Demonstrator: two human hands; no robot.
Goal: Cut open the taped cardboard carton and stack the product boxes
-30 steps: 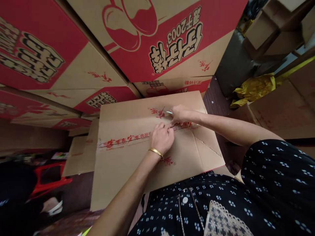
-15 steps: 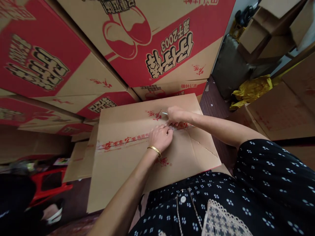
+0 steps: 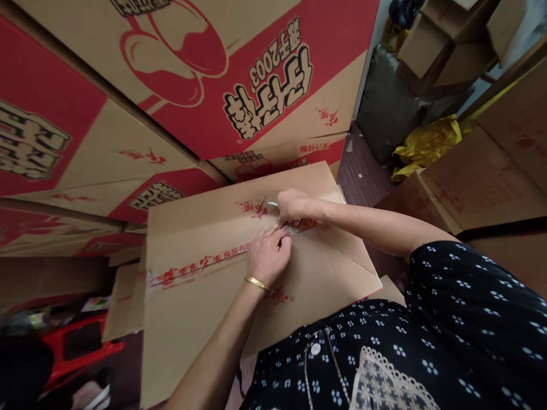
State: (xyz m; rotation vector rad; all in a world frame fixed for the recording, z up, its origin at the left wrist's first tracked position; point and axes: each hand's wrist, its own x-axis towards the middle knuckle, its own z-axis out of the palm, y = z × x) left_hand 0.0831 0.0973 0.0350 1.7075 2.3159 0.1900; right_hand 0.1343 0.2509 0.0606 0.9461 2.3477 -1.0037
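A large brown cardboard carton [image 3: 192,319] lies in front of me, its top seam covered by clear packing tape [image 3: 200,265] with red print. My left hand [image 3: 269,255], with a gold bangle at the wrist, rests on the seam. Its fingers are curled at the tape, and what they pinch is hidden. Just beyond it, my right hand [image 3: 293,205] is closed on a slim pale tool [image 3: 272,203], of which only one end sticks out to the left. The hands nearly touch, and a shiny crumpled bit of tape shows beside the left fingers.
Tall stacked red-and-brown printed cartons [image 3: 192,68] stand behind the carton. On the right are more cartons [image 3: 491,171], a yellow plastic bag [image 3: 427,142] and a grey sack [image 3: 384,108]. A red stool [image 3: 77,347] stands at lower left beside part of another person [image 3: 25,364].
The view has shifted, so the carton and stacks sit further left and look larger. Both hands stay at about the same place on the seam, holding much the same pose.
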